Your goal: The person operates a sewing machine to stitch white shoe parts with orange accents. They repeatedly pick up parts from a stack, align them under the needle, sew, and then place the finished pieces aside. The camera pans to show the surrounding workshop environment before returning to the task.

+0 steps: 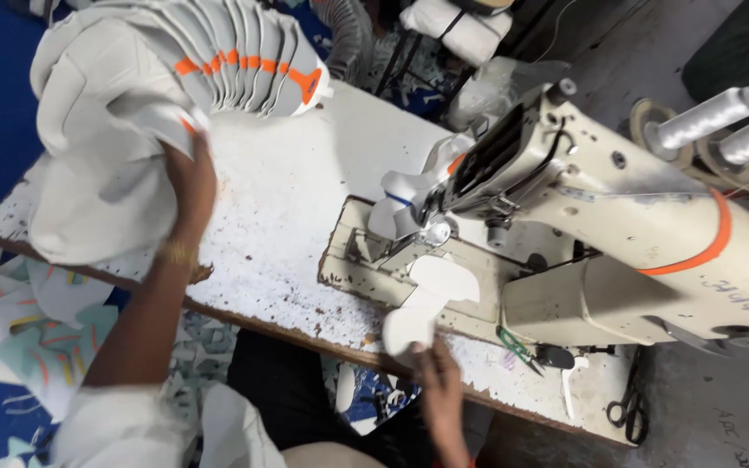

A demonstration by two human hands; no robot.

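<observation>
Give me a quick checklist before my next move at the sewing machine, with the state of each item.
1. Left hand has hold of the stack of white pieces with orange marks: ok, it grips the stack at the table's left end.
2. Right hand on the white cut piece at the machine bed: ok, fingertips touch its near edge.
3. Piece lying flat: cannot tell, its near end overhangs the table edge.
4. Piece under the presser foot: not ok, it lies in front of the foot.
5. Thread cones in place: ok, two stand behind the machine.
6. Black scissors clear of the hands: ok, at the table's right corner.
</observation>
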